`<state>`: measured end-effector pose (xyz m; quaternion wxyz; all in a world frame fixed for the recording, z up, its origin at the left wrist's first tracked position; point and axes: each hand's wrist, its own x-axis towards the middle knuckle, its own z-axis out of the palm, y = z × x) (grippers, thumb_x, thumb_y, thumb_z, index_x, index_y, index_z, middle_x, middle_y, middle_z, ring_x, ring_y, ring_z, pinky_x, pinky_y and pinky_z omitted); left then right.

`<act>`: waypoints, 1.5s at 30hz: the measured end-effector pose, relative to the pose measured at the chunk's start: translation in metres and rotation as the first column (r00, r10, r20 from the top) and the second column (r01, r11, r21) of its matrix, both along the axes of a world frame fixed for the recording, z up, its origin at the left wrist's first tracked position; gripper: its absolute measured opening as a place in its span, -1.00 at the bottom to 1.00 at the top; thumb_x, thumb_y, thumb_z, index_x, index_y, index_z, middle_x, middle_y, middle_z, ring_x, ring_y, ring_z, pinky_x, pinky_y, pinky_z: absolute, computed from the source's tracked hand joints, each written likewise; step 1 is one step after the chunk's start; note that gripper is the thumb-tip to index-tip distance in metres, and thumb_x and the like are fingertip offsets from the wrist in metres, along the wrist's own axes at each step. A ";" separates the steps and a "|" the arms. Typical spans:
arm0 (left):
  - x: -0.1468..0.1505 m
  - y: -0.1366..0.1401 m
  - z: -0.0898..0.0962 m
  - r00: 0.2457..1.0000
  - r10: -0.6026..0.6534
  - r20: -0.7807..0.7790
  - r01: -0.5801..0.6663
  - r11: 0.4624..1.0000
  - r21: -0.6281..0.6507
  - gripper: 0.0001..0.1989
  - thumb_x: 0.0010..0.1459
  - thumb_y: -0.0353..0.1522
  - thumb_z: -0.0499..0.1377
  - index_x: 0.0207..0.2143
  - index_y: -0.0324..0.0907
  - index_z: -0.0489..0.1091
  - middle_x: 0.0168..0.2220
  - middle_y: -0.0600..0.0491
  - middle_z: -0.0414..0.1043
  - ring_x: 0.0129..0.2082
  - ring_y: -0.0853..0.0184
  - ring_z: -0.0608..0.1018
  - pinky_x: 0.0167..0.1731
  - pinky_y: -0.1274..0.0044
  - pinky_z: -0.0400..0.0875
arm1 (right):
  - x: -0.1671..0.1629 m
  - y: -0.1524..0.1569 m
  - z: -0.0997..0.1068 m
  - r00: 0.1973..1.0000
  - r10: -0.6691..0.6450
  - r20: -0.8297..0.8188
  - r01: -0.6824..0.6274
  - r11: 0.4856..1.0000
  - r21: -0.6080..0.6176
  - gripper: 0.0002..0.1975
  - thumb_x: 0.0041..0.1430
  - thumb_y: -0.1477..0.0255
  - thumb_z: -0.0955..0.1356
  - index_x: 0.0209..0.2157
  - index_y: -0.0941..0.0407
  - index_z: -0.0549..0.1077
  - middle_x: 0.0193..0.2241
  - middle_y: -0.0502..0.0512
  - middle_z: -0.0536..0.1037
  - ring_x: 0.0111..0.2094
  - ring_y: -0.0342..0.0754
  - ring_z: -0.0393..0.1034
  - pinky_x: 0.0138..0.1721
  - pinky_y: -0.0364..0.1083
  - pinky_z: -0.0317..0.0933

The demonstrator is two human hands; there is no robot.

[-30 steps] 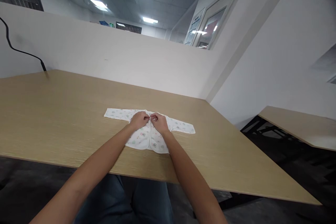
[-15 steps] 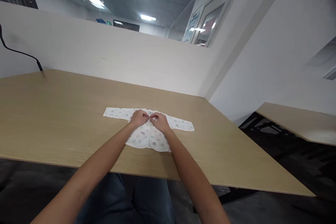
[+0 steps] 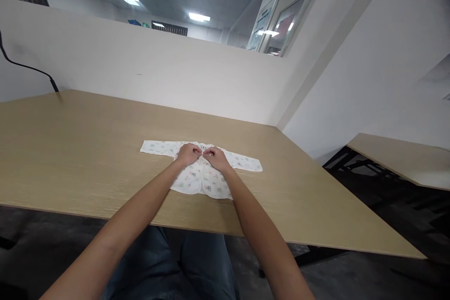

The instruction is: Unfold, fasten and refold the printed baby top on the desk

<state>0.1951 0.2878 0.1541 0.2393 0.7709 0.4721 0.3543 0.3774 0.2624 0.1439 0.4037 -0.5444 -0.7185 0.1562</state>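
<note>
A small white baby shirt (image 3: 190,180) with a scattered coloured print lies flat on the table, its sleeves stretched out to both sides. Its front opening runs down the middle to rounded lower corners. Just below the neckline, my left hand (image 3: 189,154) pinches the shirt's front edge from the left. My right hand (image 3: 217,158) pinches the opposite edge, and the fingertips of both hands nearly meet. Whatever small fastening may lie between the fingertips is too small to make out.
The wooden table (image 3: 98,150) ends at a white partition (image 3: 176,75) behind the shirt. A black cable (image 3: 31,68) hangs at the far left. To the right, beyond a gap, stands another table (image 3: 397,154).
The camera view has shifted slightly. Both hands stay at the neckline, still pinching the shirt's front edges, with only a small shift of the fingers.
</note>
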 end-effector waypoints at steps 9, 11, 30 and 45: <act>0.000 -0.009 0.009 1.000 0.005 0.004 -0.005 1.000 0.005 -0.82 0.06 -0.35 0.22 -0.38 -0.14 0.64 -0.36 0.03 0.64 -0.33 0.30 0.57 -0.32 0.53 0.37 | -0.002 0.001 -0.001 0.999 0.041 0.030 -0.043 0.998 0.051 -0.94 0.08 0.40 0.40 -0.43 0.08 0.50 -0.39 0.03 0.54 -0.32 -0.06 0.33 -0.20 -0.08 0.21; 0.000 -0.010 0.010 1.000 0.014 -0.001 -0.014 1.000 0.006 -0.82 0.05 -0.36 0.21 -0.39 -0.15 0.63 -0.38 0.03 0.63 -0.35 0.30 0.56 -0.34 0.53 0.35 | -0.002 0.001 -0.001 0.998 0.043 0.034 -0.045 0.997 0.059 -0.96 0.09 0.43 0.40 -0.43 0.08 0.50 -0.39 0.02 0.53 -0.32 -0.06 0.33 -0.21 -0.09 0.19; -0.002 -0.015 0.016 0.989 0.076 -0.127 -0.069 0.996 0.059 -0.92 0.00 -0.32 0.25 -0.43 -0.11 0.54 -0.42 0.09 0.57 -0.39 0.31 0.52 -0.31 0.51 0.31 | -0.002 0.002 -0.002 0.994 0.064 0.083 -0.069 0.996 0.061 -0.97 0.11 0.45 0.38 -0.41 0.08 0.49 -0.37 0.01 0.52 -0.30 -0.06 0.34 -0.22 -0.11 0.15; -0.004 -0.017 0.016 0.959 0.065 -0.275 -0.015 0.983 0.182 -0.92 0.06 -0.38 0.20 -0.41 -0.12 0.51 -0.33 0.02 0.57 -0.25 0.22 0.53 -0.19 0.45 0.31 | -0.004 -0.002 -0.001 0.997 0.069 0.017 -0.070 0.994 0.087 -0.90 0.07 0.48 0.35 -0.32 0.07 0.49 -0.33 0.01 0.51 -0.30 -0.08 0.35 -0.21 -0.11 0.21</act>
